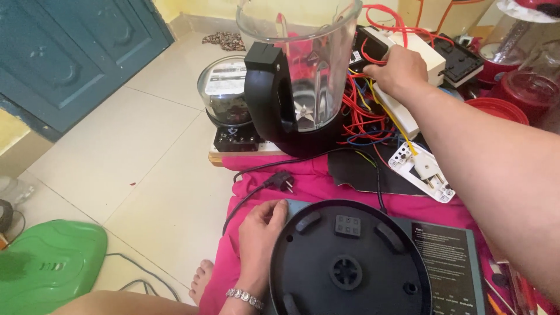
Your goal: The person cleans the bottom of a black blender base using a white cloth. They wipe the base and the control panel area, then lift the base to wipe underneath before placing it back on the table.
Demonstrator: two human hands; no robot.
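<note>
A person sits on a tiled floor (pixel 157 169), seen from above through a head-worn camera. The left hand (pixel 261 233) rests against the left rim of a round black appliance base (pixel 350 262) that lies underside up on a pink cloth (pixel 318 181); its fingers (pixel 274 211) curl loosely over the rim, touching it rather than gripping hard. The right hand (pixel 399 69) reaches forward to a white box (pixel 408 76) amid a tangle of red wires (pixel 364 114), fingers bent down onto it; whether they pinch a wire cannot be told from this angle. Just left of that hand stands a clear blender jug (pixel 303 64) with a black handle and a metal blade at its bottom. Behind the jug, toward the far left, sits a round glass-domed meter (pixel 224 90). A black plug (pixel 283 182) with its cord lies on the cloth between jug and base. A green plastic cover (pixel 49 265) lies on the floor at the near left corner, and 1 bare foot shows beside the cloth.
</note>
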